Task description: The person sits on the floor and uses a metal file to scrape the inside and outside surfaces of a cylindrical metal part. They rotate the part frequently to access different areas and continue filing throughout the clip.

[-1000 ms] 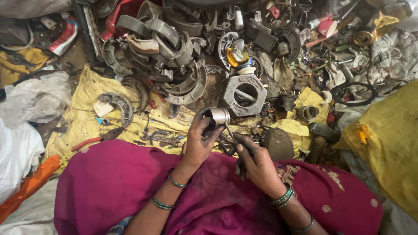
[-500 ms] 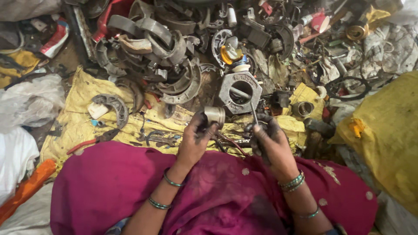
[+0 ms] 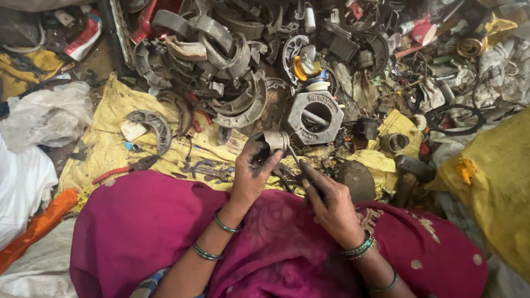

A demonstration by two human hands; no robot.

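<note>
My left hand point(image 3: 253, 172) grips a small silvery metal cylinder point(image 3: 276, 140) just above my magenta-clad lap point(image 3: 154, 232). My right hand point(image 3: 327, 203) holds a thin dark tool point(image 3: 294, 160) whose tip points up at the cylinder's side. Both hands are dirty and wear green bangles. A large grey hexagonal metal housing point(image 3: 314, 117) lies on the ground just beyond the cylinder.
Heaps of scrap metal cover the ground ahead: curved brake shoes point(image 3: 237, 105), rings, brackets. A yellow cloth point(image 3: 110, 138) lies under them, with red-handled pliers point(image 3: 130, 166) on it. A yellow sack point(image 3: 497, 182) stands at right, white plastic bags point(image 3: 38, 118) at left, a hammer point(image 3: 411, 168) near my right knee.
My right hand has drawn back from near the hexagonal housing toward my lap, its tool now pointing at the cylinder. My left hand still holds the cylinder in about the same place.
</note>
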